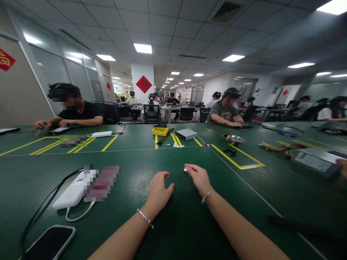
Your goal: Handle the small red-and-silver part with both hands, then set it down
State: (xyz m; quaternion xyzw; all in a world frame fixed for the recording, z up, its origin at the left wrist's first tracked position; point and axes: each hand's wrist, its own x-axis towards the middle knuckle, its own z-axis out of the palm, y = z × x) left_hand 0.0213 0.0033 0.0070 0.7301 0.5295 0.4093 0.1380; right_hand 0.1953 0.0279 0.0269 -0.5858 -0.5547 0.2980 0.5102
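My left hand (pixel 158 191) rests on the green table (pixel 189 216), its fingers curled loosely downward with nothing visible in them. Just to its right, my right hand (pixel 199 177) pinches a small shiny metal piece (pixel 185 169) at its fingertips, close to the tabletop. Both wrists wear thin bracelets. The two hands are a short gap apart.
A white power bank (pixel 72 191) with cables and a dark phone (pixel 50 242) lie at the left. Farther back are a yellow tray (pixel 159 131), a grey box (pixel 185 134) and a metal bowl (pixel 233 138). Other people sit across the table and beyond.
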